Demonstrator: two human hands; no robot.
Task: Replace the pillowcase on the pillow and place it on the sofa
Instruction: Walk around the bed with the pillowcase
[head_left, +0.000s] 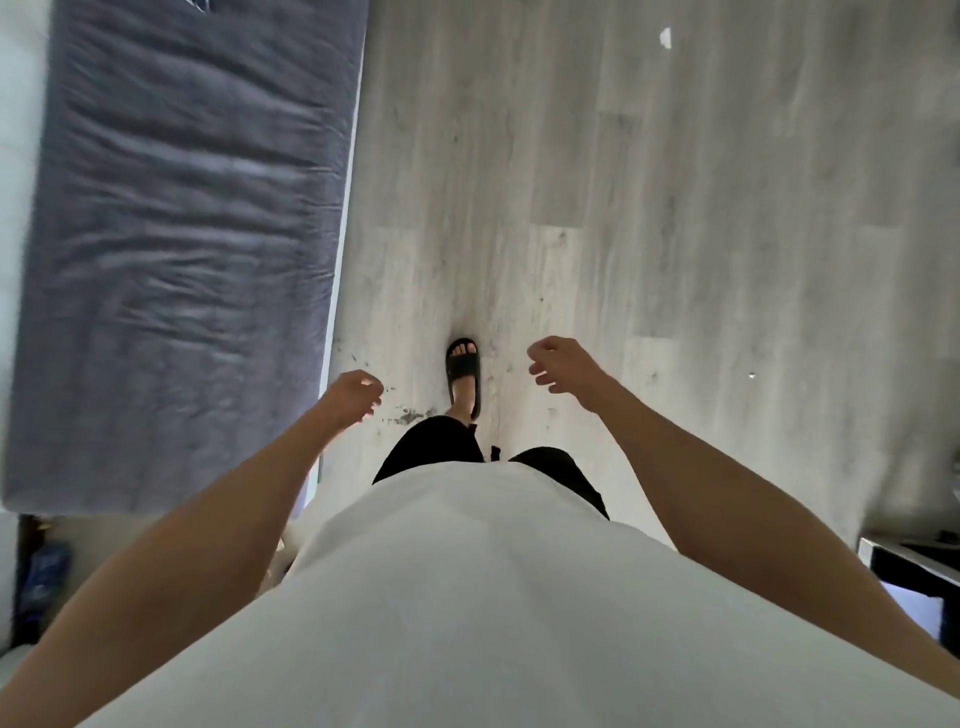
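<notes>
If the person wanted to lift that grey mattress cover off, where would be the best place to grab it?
Probably the grey cover's near corner by the left hand, coming from the floor side: that long edge lies open to the room, and the wrinkled fabric looks loose enough to pinch. Both hands hold nothing, the right hand too.

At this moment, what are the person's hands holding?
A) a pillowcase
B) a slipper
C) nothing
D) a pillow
C: the left hand and the right hand hang loosely curled over the grey floor, gripping nothing; no pillow is in view.
</notes>
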